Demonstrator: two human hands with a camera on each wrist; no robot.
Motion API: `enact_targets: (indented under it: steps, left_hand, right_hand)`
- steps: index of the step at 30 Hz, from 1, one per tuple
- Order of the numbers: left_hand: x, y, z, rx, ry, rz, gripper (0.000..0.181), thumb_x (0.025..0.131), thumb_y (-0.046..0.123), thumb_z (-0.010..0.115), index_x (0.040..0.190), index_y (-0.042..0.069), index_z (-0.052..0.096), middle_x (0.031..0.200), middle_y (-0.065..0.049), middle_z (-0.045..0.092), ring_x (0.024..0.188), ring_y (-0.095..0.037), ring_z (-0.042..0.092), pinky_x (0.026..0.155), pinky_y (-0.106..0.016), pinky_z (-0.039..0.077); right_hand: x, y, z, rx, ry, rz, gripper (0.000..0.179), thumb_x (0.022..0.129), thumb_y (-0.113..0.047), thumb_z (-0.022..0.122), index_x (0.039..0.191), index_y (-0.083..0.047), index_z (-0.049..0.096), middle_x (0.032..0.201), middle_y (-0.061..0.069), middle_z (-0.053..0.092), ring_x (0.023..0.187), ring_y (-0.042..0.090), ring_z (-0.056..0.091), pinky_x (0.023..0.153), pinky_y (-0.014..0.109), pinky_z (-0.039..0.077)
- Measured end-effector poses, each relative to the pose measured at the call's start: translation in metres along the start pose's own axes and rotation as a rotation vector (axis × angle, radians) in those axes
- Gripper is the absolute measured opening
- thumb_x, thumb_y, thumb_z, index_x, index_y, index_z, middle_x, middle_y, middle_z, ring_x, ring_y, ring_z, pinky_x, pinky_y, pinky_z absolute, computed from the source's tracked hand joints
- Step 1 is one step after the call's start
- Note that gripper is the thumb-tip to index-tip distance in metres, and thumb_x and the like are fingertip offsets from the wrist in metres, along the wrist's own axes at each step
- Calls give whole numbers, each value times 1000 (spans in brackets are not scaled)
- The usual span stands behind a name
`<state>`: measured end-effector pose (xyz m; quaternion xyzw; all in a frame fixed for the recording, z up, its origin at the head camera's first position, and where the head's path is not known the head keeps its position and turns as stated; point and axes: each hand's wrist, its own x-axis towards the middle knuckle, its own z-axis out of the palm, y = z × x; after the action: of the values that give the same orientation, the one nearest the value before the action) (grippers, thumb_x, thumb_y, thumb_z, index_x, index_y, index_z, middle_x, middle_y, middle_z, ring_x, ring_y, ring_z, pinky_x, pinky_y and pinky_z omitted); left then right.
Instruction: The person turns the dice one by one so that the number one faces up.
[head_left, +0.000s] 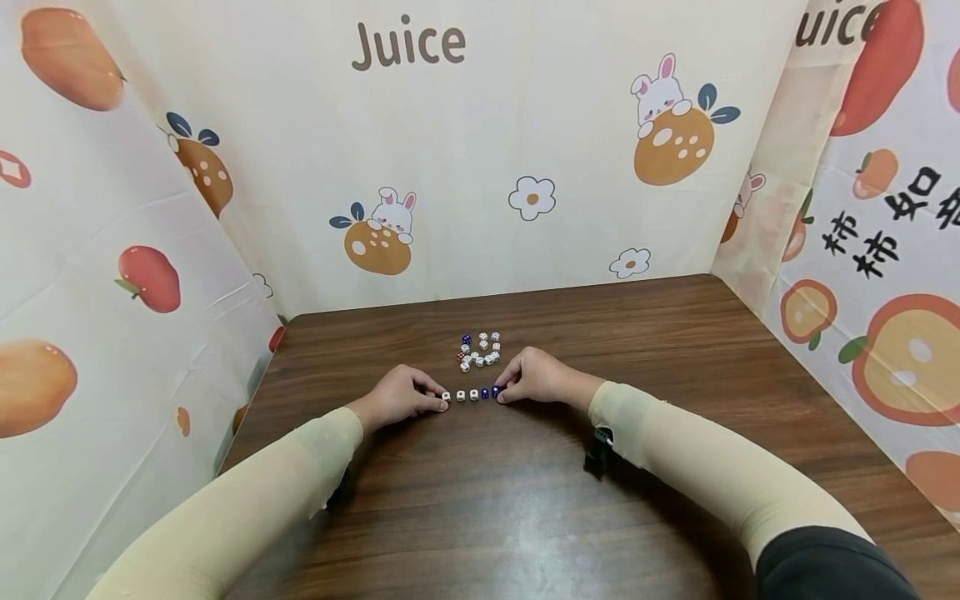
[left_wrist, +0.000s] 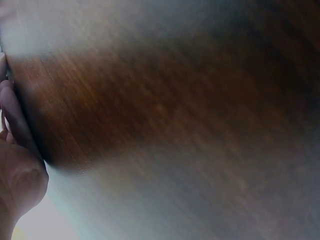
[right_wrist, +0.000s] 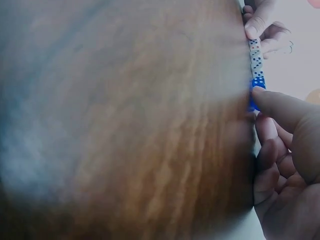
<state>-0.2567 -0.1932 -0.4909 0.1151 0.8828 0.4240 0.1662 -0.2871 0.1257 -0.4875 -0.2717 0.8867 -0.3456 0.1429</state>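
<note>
On the table, a row of three white dice and two blue dice runs between my hands. At its left end my left hand (head_left: 401, 395) pinches a white die (head_left: 446, 397) between thumb and finger. The other white dice (head_left: 467, 396) stand just right of it, followed by a blue die (head_left: 485, 393). My right hand (head_left: 534, 377) pinches the blue end die (head_left: 496, 390). In the right wrist view, the thumb presses on this blue die (right_wrist: 253, 102). The left wrist view catches only part of the left hand (left_wrist: 22, 175), with no die visible.
Behind the row lies a loose cluster of dice (head_left: 480, 361), mostly white, with a blue one (head_left: 467, 339) and a red one (head_left: 461, 357). The brown wooden table (head_left: 480, 483) meets a printed cloth backdrop (head_left: 465, 150) at the back and sides.
</note>
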Motion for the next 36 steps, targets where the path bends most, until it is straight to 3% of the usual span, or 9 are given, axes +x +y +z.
enact_targets:
  steps: [10, 14, 19, 24, 25, 36]
  left_hand:
    - [-1, 1, 0, 0, 2, 4, 19, 92, 19, 98, 107, 10, 91, 83, 8, 73, 66, -7, 60, 61, -26, 55]
    - [-1, 1, 1, 3, 4, -6, 19, 92, 20, 98, 107, 11, 92, 83, 9, 73, 67, -7, 60, 61, -25, 55]
    - [-1, 2, 2, 6, 4, -9, 19, 91, 20, 98, 107, 11, 92, 83, 9, 73, 66, -7, 60, 61, -25, 54]
    - [-1, 2, 1, 2, 7, -14, 19, 91, 20, 98, 107, 11, 92, 83, 9, 74, 67, -7, 60, 61, -25, 54]
    - [-1, 2, 1, 1, 7, -13, 19, 91, 20, 98, 107, 11, 92, 83, 9, 73, 67, -7, 60, 61, -25, 54]
    - [-1, 0, 0, 3, 9, 2, 20, 91, 20, 98, 108, 10, 91, 84, 8, 74, 67, -7, 60, 61, -26, 55]
  right_hand:
    - [6, 9, -17, -2, -39, -4, 14, 96, -22, 92, 108, -14, 92, 93, -5, 87, 79, 2, 68, 77, 23, 57]
    - [14, 16, -21, -2, 14, 31, 12, 103, -24, 86, 105, -14, 93, 88, -3, 86, 72, 5, 68, 71, 25, 58]
    - [21, 20, -22, 16, 111, 102, 24, 108, -27, 79, 93, -13, 92, 73, 0, 78, 65, 10, 66, 68, 28, 57]
    - [29, 19, -18, 4, 166, 134, 25, 109, -30, 77, 99, -14, 93, 76, -2, 80, 62, 10, 65, 68, 28, 57]
    - [35, 27, -15, -1, 179, 116, 27, 109, -36, 77, 100, -15, 93, 77, -3, 80, 64, 10, 64, 68, 28, 56]
    - [39, 11, -10, -54, 176, 179, 27, 110, -35, 78, 105, -13, 93, 83, -1, 83, 65, 10, 57, 65, 27, 49]
